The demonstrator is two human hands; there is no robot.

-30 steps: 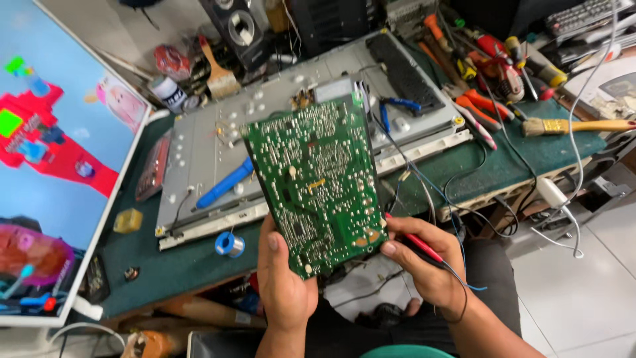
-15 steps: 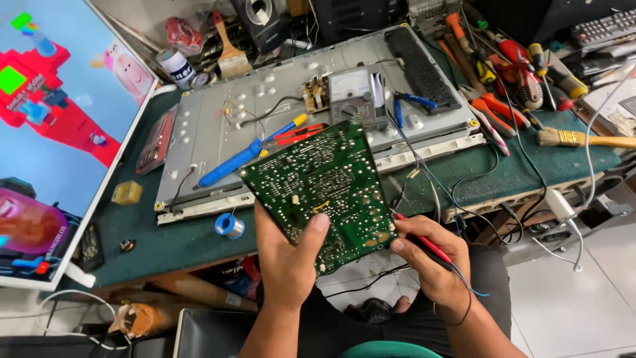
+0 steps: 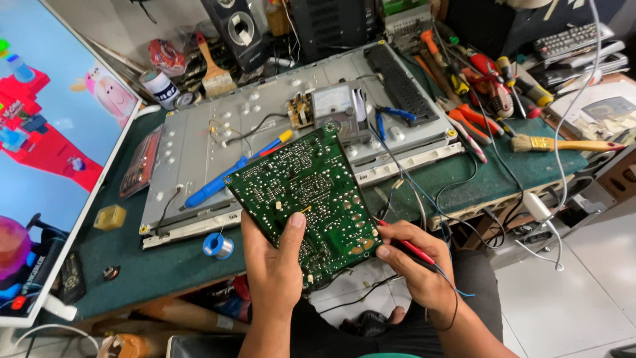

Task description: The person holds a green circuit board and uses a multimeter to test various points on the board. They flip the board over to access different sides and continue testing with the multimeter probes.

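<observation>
Big flat screen (image 3: 46, 152) at left, bright cartoon in blue/red/pink; small white-labelled can (image 3: 159, 88), maybe, behind.

The green circuit board (image 3: 308, 199) hides the left hand's (image 3: 275, 272) fingers and the red probe's (image 3: 405, 246) tip. At nine o'clock the lit screen (image 3: 46, 152) is cut off by the picture's edge. At one o'clock the remote control (image 3: 570, 38) has keys too small to tell apart. The grey panel (image 3: 199, 142) is partly hidden behind the board.

Green-topped bench (image 3: 165, 265) — bearing a grey metal panel (image 3: 278, 126), solder spool (image 3: 218, 246), paintbrush (image 3: 563, 144), pliers (image 3: 474, 116)
</observation>
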